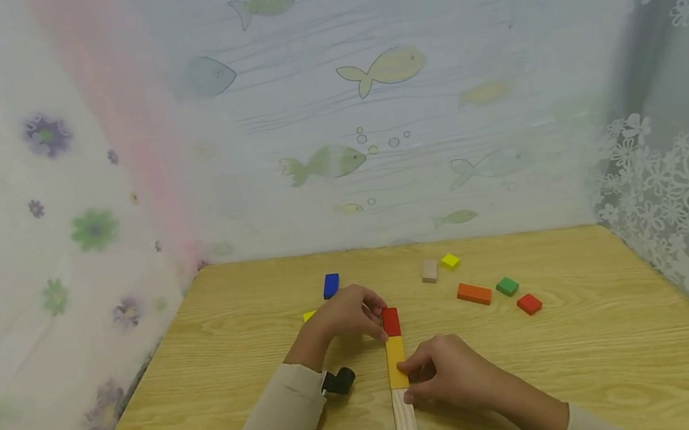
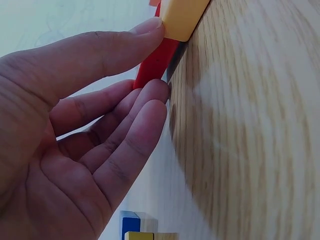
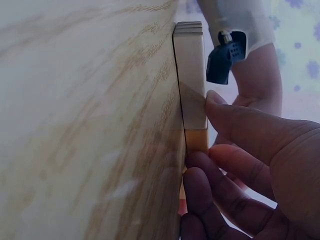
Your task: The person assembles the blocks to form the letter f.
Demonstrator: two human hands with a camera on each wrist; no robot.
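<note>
A straight row of wooden blocks lies on the table, pointing away from me. At its far end is a red block (image 1: 390, 321), in the middle a yellow-orange block (image 1: 394, 351), and nearest me a plain wood block (image 1: 405, 419). My left hand (image 1: 347, 314) holds the red block from the left, with its thumb at the joint with the yellow-orange block and a fingertip at the far end. From the right, my right hand (image 1: 453, 373) rests its thumb on the plain wood block (image 3: 191, 75) and its fingers against the yellow-orange block (image 3: 196, 140).
Beyond the left hand lie a blue block (image 1: 330, 286) and a partly hidden yellow block (image 1: 308, 315). Farther right are another plain wood block (image 1: 430, 271), a small yellow block (image 1: 451, 261), an orange block (image 1: 474, 294), a green block (image 1: 507, 286) and a small red block (image 1: 529, 304).
</note>
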